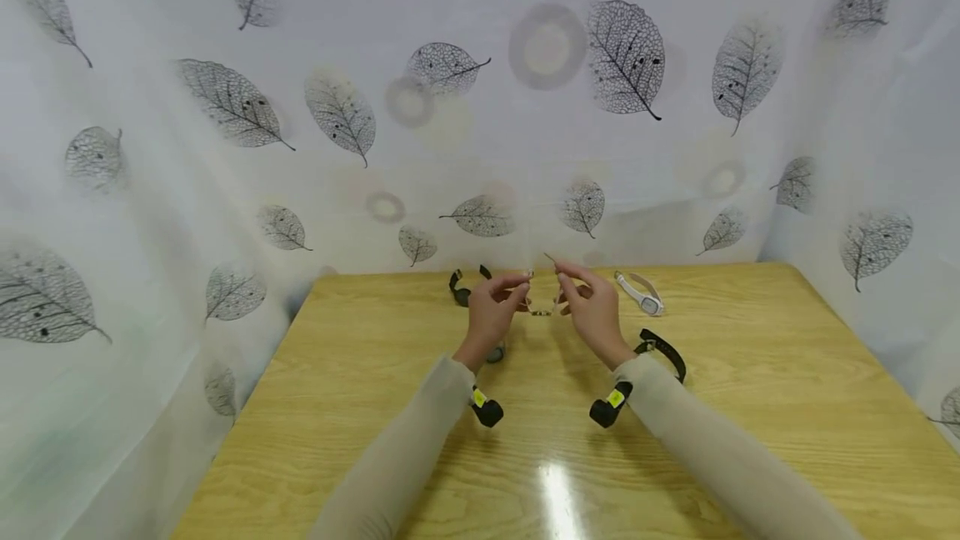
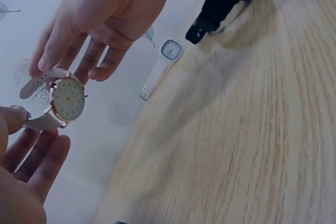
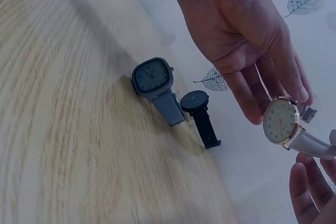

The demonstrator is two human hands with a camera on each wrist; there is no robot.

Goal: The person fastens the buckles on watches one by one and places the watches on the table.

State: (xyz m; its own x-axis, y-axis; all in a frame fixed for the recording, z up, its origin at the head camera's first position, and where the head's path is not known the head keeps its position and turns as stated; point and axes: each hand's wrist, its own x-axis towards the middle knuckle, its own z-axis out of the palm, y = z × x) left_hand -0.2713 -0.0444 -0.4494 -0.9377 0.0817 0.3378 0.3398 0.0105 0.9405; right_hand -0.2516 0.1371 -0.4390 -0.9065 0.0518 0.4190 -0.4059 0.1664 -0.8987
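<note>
A wristwatch (image 1: 540, 312) with a pale strap and rose-gold case hangs between both hands above the far part of the table. My left hand (image 1: 495, 317) pinches the buckle end of its strap between thumb and finger. The holed strap end is pinched by my right hand (image 1: 595, 317). In the left wrist view the watch's cream dial (image 2: 68, 99) faces the camera, with the right hand (image 2: 110, 14) above it and the left hand (image 2: 23, 182) below. The right wrist view also shows the dial (image 3: 280, 120) and the metal buckle (image 3: 308, 114) by the left thumb.
A white watch (image 1: 649, 304) and a black watch (image 1: 671, 352) lie to the right on the wooden table (image 1: 337, 407). Left of centre are a black round-faced watch (image 3: 195, 101) and a grey square-faced watch (image 3: 152, 76). A leaf-patterned curtain (image 1: 480, 132) surrounds the table's back and sides.
</note>
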